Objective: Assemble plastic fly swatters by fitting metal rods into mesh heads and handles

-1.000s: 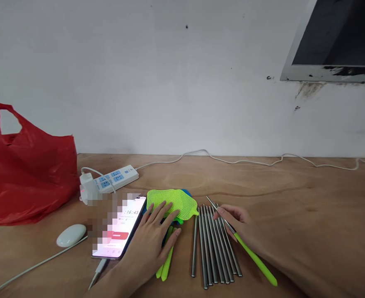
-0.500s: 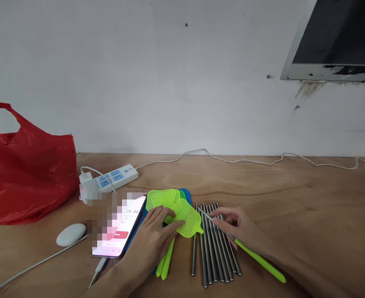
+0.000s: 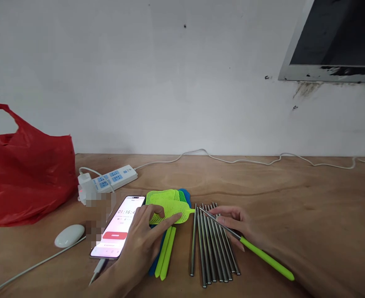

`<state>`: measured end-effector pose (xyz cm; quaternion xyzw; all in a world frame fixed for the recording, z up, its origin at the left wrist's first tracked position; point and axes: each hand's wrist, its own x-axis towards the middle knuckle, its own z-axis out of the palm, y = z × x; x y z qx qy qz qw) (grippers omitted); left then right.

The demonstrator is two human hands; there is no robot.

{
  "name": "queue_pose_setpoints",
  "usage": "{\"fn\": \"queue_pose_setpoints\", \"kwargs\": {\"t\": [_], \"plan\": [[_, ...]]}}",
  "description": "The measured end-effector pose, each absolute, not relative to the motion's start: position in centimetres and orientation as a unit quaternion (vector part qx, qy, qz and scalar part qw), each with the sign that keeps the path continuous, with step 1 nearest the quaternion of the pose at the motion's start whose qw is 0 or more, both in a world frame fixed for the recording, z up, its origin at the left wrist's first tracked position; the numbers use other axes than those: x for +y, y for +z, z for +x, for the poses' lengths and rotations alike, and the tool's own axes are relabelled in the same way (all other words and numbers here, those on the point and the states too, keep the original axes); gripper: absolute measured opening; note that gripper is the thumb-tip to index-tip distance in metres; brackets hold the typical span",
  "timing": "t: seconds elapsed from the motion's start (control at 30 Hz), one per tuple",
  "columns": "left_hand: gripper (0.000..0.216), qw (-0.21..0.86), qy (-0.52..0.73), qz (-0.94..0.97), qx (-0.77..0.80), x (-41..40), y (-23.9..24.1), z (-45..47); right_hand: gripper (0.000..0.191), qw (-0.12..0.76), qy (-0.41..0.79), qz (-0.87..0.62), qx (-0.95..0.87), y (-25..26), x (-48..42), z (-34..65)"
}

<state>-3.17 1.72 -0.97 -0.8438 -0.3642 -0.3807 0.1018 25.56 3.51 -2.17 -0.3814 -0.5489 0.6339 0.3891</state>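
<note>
My left hand (image 3: 146, 234) grips a lime-green mesh fly swatter head (image 3: 172, 207) between thumb and fingers, over a pile of others. The head's narrow neck points right. More lime heads (image 3: 160, 194) and blue heads (image 3: 186, 193) show behind and under it. My right hand (image 3: 236, 223) holds a metal rod fitted with a lime-green handle (image 3: 266, 257), its bare tip slanting up and left toward that neck. Beneath lie several loose metal rods (image 3: 211, 256), side by side. Two loose lime-green handles (image 3: 165, 254) rest between my left hand and the rods.
To the left are a lit phone (image 3: 115, 236) on a cable, a white computer mouse (image 3: 69, 236) and a white power strip (image 3: 117, 178). A red plastic bag (image 3: 30, 174) stands at the far left. A white cord (image 3: 232, 160) runs along the wall.
The swatter head in my left hand has turned so its neck, formerly pointing down and right, now points right. My right hand and the handled rod have shifted slightly to the right.
</note>
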Motion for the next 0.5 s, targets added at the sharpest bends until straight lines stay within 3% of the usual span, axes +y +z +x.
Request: {"fn": "queue_pose_setpoints", "kwargs": {"t": [0.3,0.5], "plan": [[0.059,0.080,-0.408,-0.835,-0.360,1.35,-1.01,-2.97,0.050,0.367,0.636,-0.396,-0.551,-2.20,2.99,25.20],[0.042,-0.019,-0.437,-0.825,-0.359,1.04,-0.36,-2.53,0.049,0.329,0.670,-0.375,-0.550,-2.10,3.27,25.41]]}}
